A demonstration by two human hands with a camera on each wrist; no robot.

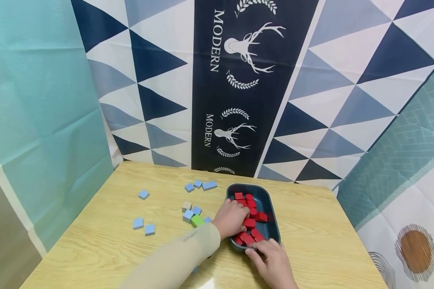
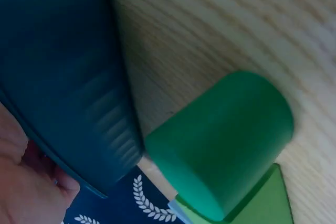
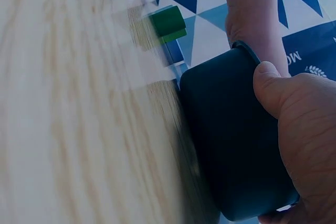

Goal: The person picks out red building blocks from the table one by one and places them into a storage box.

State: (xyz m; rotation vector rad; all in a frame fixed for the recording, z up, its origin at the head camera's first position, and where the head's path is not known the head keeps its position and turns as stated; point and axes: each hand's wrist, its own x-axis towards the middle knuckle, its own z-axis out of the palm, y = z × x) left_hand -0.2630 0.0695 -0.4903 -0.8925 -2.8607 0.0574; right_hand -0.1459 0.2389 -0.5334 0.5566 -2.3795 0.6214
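A dark teal rectangular tray (image 1: 274, 218) with rounded corners holds many red blocks (image 1: 261, 217). My left hand (image 1: 230, 218) reaches over its left rim, with bent fingers down among the red blocks; cannot tell whether they pinch one. In the left wrist view that hand (image 2: 31, 177) shows at the rim, its fingertips partly hidden by the tray wall (image 2: 68, 93). At the near right corner my right hand (image 1: 273, 261) grips the tray. The right wrist view has its thumb (image 3: 269, 74) at the rim above the outer wall (image 3: 231, 135).
Left of the tray, several blue blocks (image 1: 138, 223) lie scattered on the wooden table (image 1: 105, 245). A light green block (image 1: 197, 220) and a plain wooden block (image 1: 187, 206) sit closer in. Beside the tray lies a green cylinder (image 2: 226, 140). Patterned cloth (image 1: 159, 72) hangs behind the table.
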